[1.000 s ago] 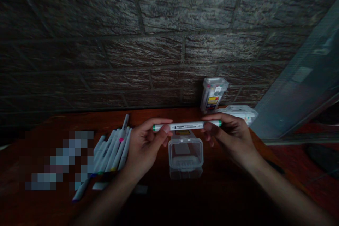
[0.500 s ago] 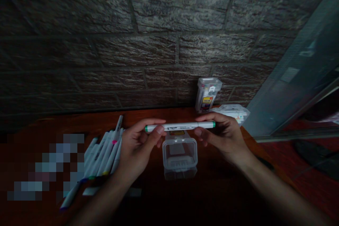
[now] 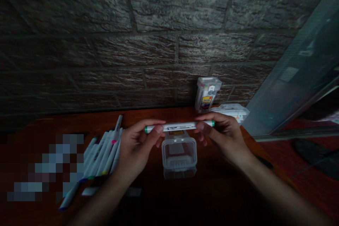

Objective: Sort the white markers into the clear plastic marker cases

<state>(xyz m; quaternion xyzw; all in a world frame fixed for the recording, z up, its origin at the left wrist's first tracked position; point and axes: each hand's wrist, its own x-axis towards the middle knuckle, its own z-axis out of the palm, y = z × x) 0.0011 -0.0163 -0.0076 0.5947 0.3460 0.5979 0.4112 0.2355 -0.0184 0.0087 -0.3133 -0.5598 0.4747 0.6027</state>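
A white marker [image 3: 180,126] with green ends lies level between my two hands, its printed side facing me. My left hand [image 3: 140,141] pinches it near the left end, thumb in front and fingers behind. Near the other end, my right hand [image 3: 225,136] grips it with the thumb pressed on the barrel. Just below the marker stands a clear plastic case [image 3: 179,159] with its lid open, partly hidden behind the hands. Several white markers [image 3: 102,153] with coloured ends lie side by side left of my left hand.
A clear box of markers [image 3: 208,93] stands upright by the brick wall [image 3: 159,49]. Beside it lies another clear case [image 3: 234,113]. A pale strip [image 3: 90,191] lies under my left forearm on the brown table [image 3: 87,122]. Part of the left side is pixelated.
My right thumb has come down onto the front of the marker's barrel. Otherwise the hands and the marker hold nearly the same position.
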